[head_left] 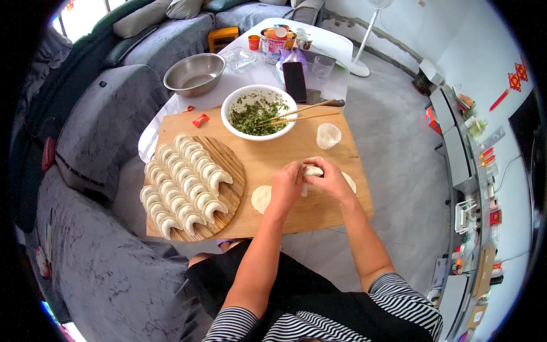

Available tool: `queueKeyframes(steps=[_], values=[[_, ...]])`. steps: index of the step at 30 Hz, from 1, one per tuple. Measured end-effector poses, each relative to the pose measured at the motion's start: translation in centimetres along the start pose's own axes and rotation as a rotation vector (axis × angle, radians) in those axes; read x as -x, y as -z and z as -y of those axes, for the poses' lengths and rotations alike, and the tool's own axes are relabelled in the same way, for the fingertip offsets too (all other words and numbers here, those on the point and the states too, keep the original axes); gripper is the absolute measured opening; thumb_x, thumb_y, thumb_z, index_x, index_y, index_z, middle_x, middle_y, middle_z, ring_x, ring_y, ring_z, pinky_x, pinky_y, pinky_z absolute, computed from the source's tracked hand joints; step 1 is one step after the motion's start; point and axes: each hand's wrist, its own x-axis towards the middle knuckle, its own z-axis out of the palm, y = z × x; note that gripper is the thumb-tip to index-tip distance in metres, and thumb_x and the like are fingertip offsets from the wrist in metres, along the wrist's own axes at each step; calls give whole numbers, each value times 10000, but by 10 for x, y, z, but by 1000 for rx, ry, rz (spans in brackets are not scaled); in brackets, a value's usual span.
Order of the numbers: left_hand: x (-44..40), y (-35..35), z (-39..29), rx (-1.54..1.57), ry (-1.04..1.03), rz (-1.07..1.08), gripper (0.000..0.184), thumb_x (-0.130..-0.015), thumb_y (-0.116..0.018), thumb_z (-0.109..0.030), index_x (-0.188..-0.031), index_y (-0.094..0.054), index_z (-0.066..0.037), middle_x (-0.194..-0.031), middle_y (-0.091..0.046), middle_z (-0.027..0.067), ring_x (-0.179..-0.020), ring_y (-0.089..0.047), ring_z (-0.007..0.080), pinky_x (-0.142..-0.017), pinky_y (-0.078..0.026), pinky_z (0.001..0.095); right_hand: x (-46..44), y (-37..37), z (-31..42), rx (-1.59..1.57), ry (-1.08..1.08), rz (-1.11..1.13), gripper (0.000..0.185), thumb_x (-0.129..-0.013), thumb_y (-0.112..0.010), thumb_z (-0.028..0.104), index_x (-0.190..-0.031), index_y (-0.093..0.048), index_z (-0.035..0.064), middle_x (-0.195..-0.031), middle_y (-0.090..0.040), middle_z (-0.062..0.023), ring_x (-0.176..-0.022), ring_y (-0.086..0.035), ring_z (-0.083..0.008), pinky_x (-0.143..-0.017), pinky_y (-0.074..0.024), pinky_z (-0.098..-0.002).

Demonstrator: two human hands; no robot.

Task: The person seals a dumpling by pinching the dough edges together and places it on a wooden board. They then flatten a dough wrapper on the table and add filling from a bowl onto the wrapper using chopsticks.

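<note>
In a living room with grey sofas (108, 111), at a wooden board (330, 214) on a white table (329, 43). Gripping a dumpling (312, 171) between the fingertips of left hand (288, 178) and right hand (329, 178), just above the board, between round wrappers (261, 199). Ahead: white bowl (228, 125) of chopped green filling (249, 118), chopsticks (310, 117) propped inside; clear cup (329, 136), contents unclear; farther back, steel basin (195, 77). At left, rows of finished dumplings (182, 185) on a round wooden tray (229, 151).

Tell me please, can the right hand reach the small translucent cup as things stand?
Probably yes: the translucent cup stands just beyond the right hand, with nothing visible between them, though that hand is busy with a dumpling.
</note>
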Motion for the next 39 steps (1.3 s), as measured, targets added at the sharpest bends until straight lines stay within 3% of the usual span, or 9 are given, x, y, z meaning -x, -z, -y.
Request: queueKeyframes(steps=[7,19,25,31,33,35,37,38,39], values=[[2,8,-4,30,145,81,118,-869,-564,-98,-840,-568,16,-788,-594,224,-680,-584,373,-587,-452,394,2,0,14,30,-11,47,429,-751,-704,87,-1143,-552,2,-981,-623,-62,-850,-589,-113,-742,-487,-263],[3,8,2,-14,3,-13,137,-873,-560,-91,-809,-559,29,-712,-574,224,-631,-561,373,-562,-436,396,-1,0,15,-31,-63,131,478,-766,-678,47,-1208,-499,7,-823,-582,-17,-754,-541,-81,-677,-448,-245],[1,17,-3,171,226,100,119,-879,-561,-103,-885,-603,8,-720,-594,206,-569,-507,314,-552,-433,350,0,6,24,-36,-95,219,483,-758,-667,37,-1208,-495,8,-811,-581,-18,-752,-536,-78,-676,-438,-242],[4,3,9,-32,65,121,166,-912,-535,-146,-938,-610,0,-763,-620,196,-660,-604,334,-588,-465,364,-5,6,14,36,-111,298,508,-739,-650,3,-1219,-483,6,-785,-573,-22,-721,-527,-82,-652,-430,-240],[3,1,10,142,71,75,177,-905,-535,-165,-960,-606,-13,-743,-604,219,-685,-593,397,-564,-465,425,-6,11,0,13,-82,258,516,-744,-654,4,-1228,-476,5,-794,-587,-30,-729,-542,-90,-656,-442,-240],[4,-3,15,206,69,29,224,-930,-514,-202,-1010,-573,-1,-784,-623,218,-646,-607,374,-567,-472,419,-8,6,-2,-7,-54,218,524,-749,-658,4,-1238,-469,4,-803,-602,-38,-738,-557,-98,-660,-453,-240],[6,-4,18,441,179,-50,282,-951,-496,-251,-1034,-540,15,-827,-639,197,-637,-627,294,-562,-484,387,-7,-6,6,-153,-43,-92,553,-754,-673,7,-1260,-450,5,-879,-630,-66,-770,-589,-119,-675,-482,-246],[4,10,9,472,325,73,292,-957,-494,-255,-1036,-523,24,-828,-629,147,-636,-604,184,-541,-480,324,-8,-11,7,-249,-18,-122,518,-752,-690,11,-1227,-482,1,-962,-634,-94,-790,-605,-137,-681,-500,-254],[5,15,10,473,326,73,292,-957,-494,-255,-1036,-523,24,-828,-629,147,-636,-604,184,-541,-480,324,-9,-12,6,-248,-19,-121,518,-752,-690,11,-1227,-482,1,-962,-634,-94,-790,-605,-137,-681,-500,-254]])
